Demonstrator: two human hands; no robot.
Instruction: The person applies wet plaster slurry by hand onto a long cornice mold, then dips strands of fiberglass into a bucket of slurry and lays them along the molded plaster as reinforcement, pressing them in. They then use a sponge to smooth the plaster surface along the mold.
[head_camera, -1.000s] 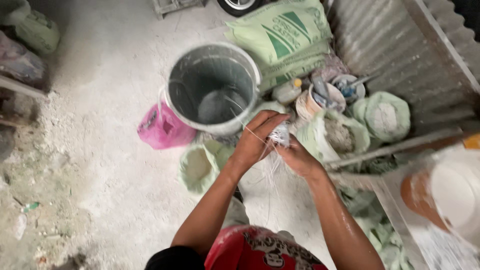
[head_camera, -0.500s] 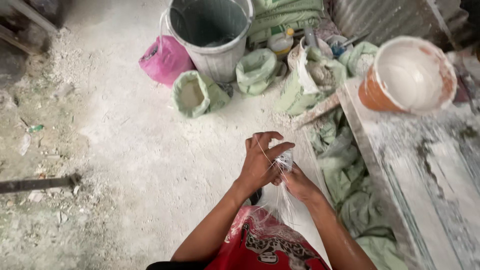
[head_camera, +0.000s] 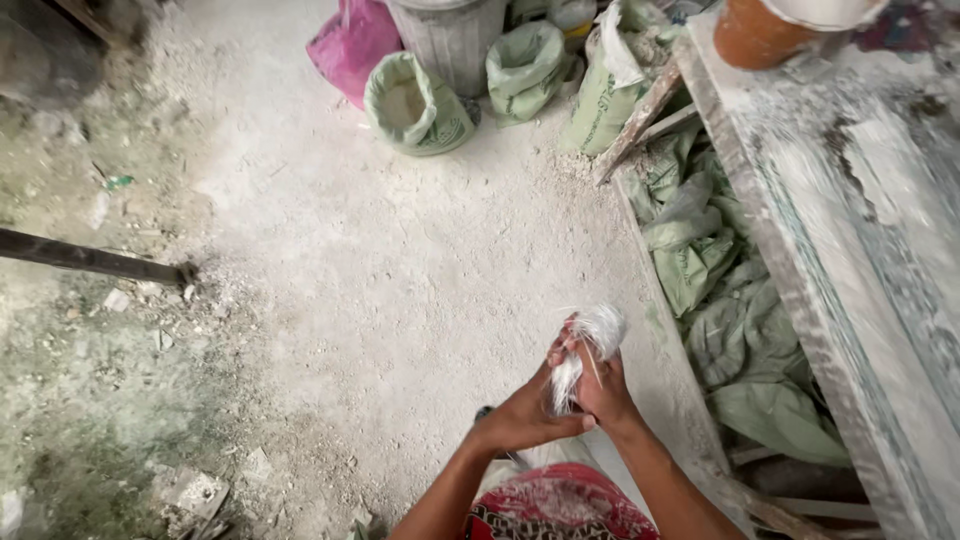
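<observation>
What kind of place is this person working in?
Probably a dusty outdoor workshop where plaster or cement powder gets mixed. Open green sacks of pale powder sit by a grey bucket, and a powder-caked workbench runs along the right. Both hands grip white fibres.
</observation>
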